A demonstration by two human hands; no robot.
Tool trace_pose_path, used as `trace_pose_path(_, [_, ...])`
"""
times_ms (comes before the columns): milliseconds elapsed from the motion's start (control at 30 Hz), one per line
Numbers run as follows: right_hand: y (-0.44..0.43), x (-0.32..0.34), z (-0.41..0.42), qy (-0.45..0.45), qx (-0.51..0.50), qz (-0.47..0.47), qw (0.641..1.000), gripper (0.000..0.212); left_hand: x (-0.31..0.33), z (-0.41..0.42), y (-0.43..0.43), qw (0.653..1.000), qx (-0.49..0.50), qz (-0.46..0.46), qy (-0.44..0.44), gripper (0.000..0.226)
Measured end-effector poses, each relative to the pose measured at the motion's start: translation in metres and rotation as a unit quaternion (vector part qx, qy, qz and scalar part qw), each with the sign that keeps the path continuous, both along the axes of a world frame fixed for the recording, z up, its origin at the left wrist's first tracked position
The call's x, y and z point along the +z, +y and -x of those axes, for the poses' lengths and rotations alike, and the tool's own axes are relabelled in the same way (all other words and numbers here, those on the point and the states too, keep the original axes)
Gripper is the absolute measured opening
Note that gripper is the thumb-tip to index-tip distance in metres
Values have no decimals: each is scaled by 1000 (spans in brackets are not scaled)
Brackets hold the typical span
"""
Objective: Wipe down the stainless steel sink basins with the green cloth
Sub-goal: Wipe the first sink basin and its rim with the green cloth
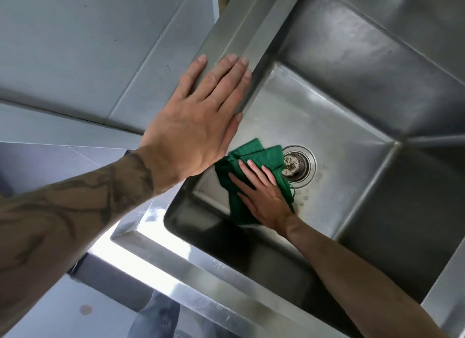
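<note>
On the basin (327,121) floor, the right hand's fingers (256,171) lie straight and spread, pressing the cloth (251,150) flat against the steel; they pinch nothing. The right hand (268,201) covers the cloth's middle, and folded green edges show on its far and left sides. The cloth sits just left of the drain (298,165), one edge reaching over its ring. Up on the left rim (239,30), the left hand (196,128) rests palm down, fingers straight and together, holding nothing, apparently bracing. The cloth looks soft, light and limp, folded in layers. It will likely bunch or slip on the slick, damp-looking steel unless kept under a flat palm. To lift it, pinching a folded edge should serve. Walls and corners probably remain to be wiped.
</note>
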State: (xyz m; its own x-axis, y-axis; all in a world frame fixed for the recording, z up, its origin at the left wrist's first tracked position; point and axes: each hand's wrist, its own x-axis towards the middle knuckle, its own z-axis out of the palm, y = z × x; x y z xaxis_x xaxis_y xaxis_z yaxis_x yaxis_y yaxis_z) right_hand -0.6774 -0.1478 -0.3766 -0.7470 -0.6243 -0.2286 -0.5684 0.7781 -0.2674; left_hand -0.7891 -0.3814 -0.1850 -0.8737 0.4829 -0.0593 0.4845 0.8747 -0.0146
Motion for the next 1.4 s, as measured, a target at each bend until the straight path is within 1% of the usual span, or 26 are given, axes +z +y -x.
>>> trace_pose_path(133, [-34,-5,9,0,75,18,997,52,1,1,1,1000,-2,1,-3,63])
trace_pose_path(200, [-36,-7,9,-8,82,22,996,53,1,1,1,1000,-1,2,-6,63])
trace_pose_path(333, [17,-6,-8,-8,123,5,992,55,1,0,2,1000,2,4,-8,64])
trace_pose_path(433, [64,-4,-29,-9,104,-16,994,56,0,1,1,1000,3,4,-5,64])
trace_pose_path(500, [70,-4,-37,-8,84,-32,996,55,0,0,1,1000,1,4,-2,64])
trace_pose_path(700, [-2,-6,-26,5,10,-11,1000,54,-1,0,1,1000,2,8,3,68])
trace_pose_path(800, [-1,-5,-22,0,23,-21,1000,55,1,-2,3,1000,9,5,-1,70])
trace_pose_path(933, [68,2,-46,-4,57,-35,998,56,4,-28,1,999,31,28,-13,72])
trace_pose_path(1033, [96,7,-66,-12,26,-55,998,57,4,-53,-4,998,32,38,-28,74])
trace_pose_path(1133, [80,7,-64,-18,16,-61,998,57,2,-55,-3,998,35,42,-20,75])
trace_pose_path(1300, [26,0,-41,-1,-2,-54,999,58,-1,-55,0,998,45,42,-11,74])
trace_pose_path(1400, [41,2,-42,-6,22,-52,998,56,0,-56,2,998,51,26,-8,72])
